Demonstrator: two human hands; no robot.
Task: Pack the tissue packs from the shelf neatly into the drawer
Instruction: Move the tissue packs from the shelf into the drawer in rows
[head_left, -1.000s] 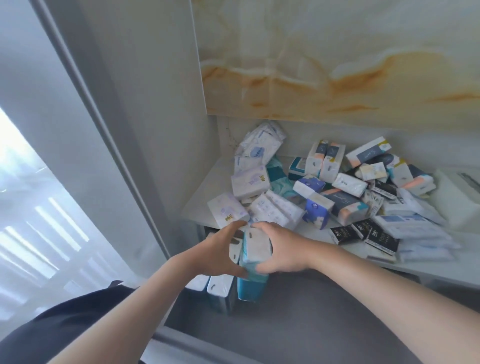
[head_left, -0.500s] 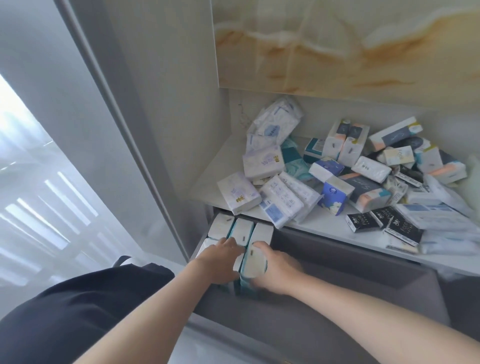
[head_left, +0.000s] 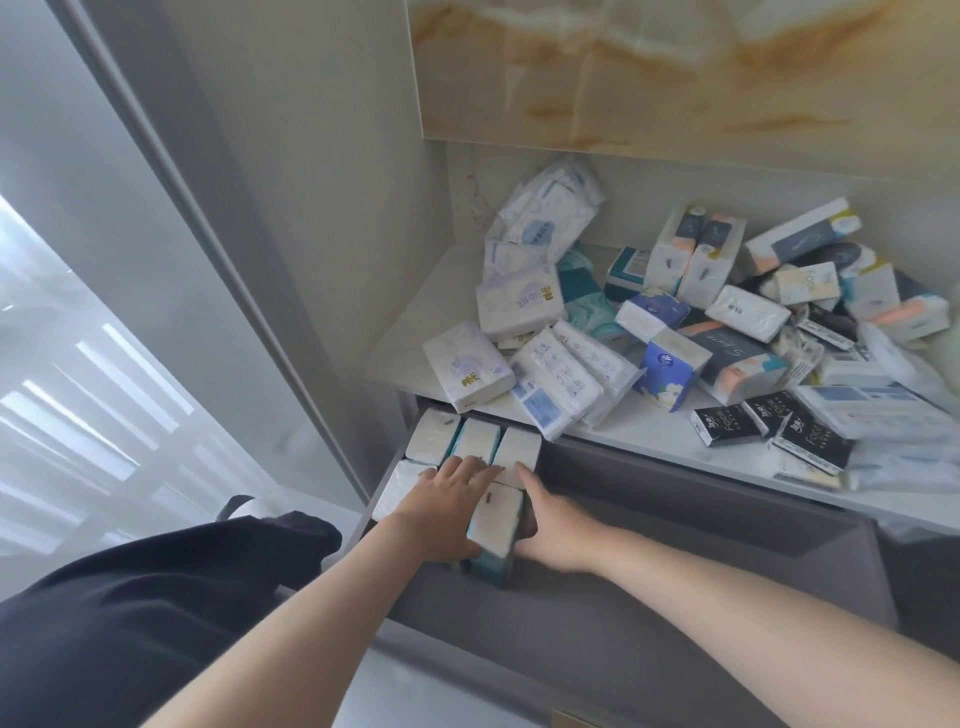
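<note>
Two hands setting a tissue pack (head_left: 496, 522) upright at the left end of the drawer (head_left: 675, 597), below the shelf (head_left: 649, 431).
The left hand (head_left: 447, 504) lies flat with its fingers spread over the packs already stood on end, its thumb against the near left side of the tissue pack. The right hand (head_left: 550, 519) cups the pack's right side, thumb stretched up along its far corner; its other fingers are hidden behind the pack. Just behind stands a row of three packs (head_left: 470, 441), touching side by side against the drawer's back left corner. A loose heap of packs (head_left: 675, 322) covers the shelf, some overhanging its front edge above the drawer. A marbled panel (head_left: 675, 78) hangs above.
</note>
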